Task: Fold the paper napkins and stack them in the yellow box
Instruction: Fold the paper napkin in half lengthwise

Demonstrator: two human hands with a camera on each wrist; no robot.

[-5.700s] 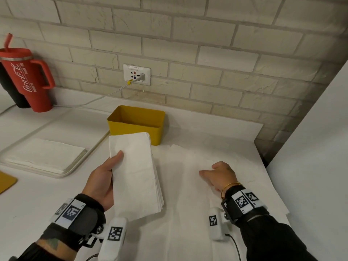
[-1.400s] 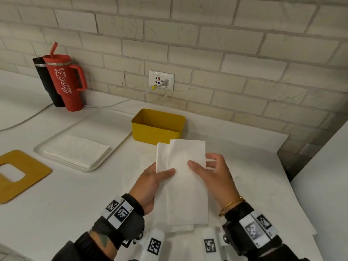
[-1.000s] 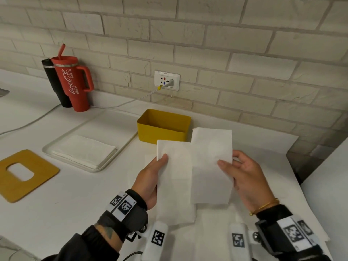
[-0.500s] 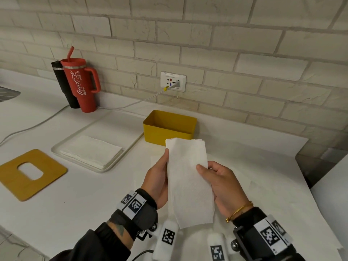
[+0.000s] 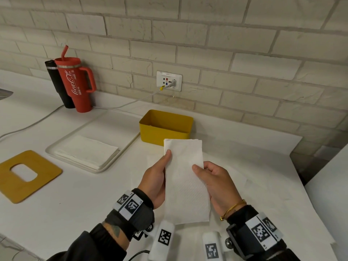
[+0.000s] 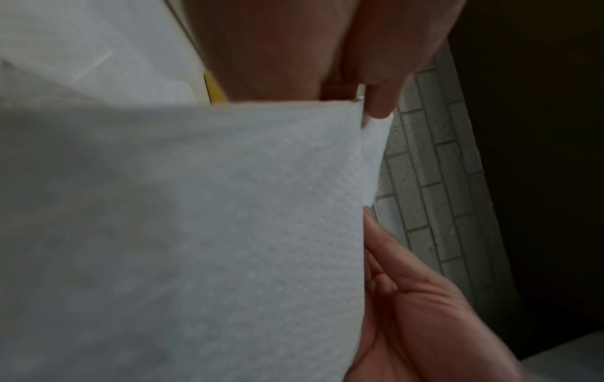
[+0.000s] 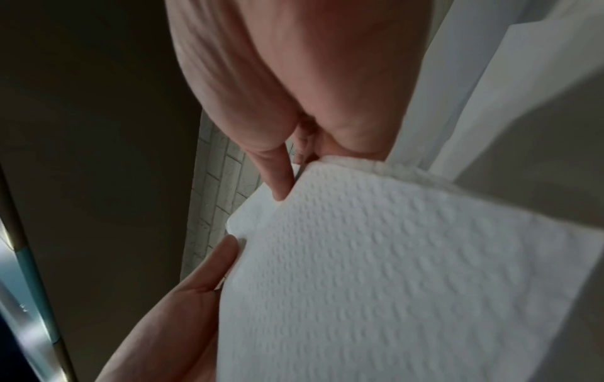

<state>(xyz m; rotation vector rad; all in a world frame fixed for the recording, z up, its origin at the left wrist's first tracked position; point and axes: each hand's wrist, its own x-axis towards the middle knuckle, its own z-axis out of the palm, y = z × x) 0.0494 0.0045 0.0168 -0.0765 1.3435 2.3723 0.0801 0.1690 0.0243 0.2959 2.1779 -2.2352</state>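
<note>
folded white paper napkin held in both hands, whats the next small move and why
Probably carry the folded white paper napkin forward and lower it into the yellow plastic box. It already looks folded into a narrow strip, the left hand and right hand pinch its edges, and the box sits open just beyond.

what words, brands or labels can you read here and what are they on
"Coca-Cola", white script running up the red tumbler; the smaller print beside it is too small to read.
The label at the top of the wall socket is too small to read.
The wrist bands and the white wrist cameras carry black-and-white square code markers; tiny characters beside them are not legible.
Napkin and yellow box: no text.
</note>
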